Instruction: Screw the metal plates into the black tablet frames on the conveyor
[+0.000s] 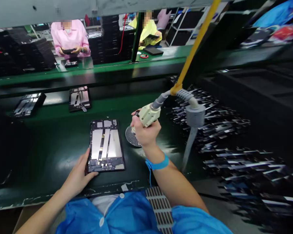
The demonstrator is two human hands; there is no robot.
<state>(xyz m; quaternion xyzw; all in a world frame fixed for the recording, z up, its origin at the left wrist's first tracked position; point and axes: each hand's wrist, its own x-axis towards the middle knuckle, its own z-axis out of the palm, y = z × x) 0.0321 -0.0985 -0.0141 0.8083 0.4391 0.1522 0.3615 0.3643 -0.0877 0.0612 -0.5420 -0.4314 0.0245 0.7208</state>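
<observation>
An opened tablet (106, 144) lies on the green bench, its battery cells and circuit board facing up. My left hand (79, 172) grips its lower left corner, thumb along the bottom edge and fingers at the side. To the right of the tablet, my right hand (147, 131) is wrapped round a pale electric screwdriver (149, 115). The screwdriver's tip is hidden behind my fingers, over or beside a round perforated screw tray (132, 138). A blue wrist strap (158, 163) circles my right wrist.
Two more opened tablets (79, 98) (28, 104) lie farther back. A yellow strap (197, 42) hangs down to the screwdriver's cable. Racks of dark panels (224, 130) crowd the right side. Across the bench, one person (70, 37) in pink and another (148, 32) in yellow handle devices.
</observation>
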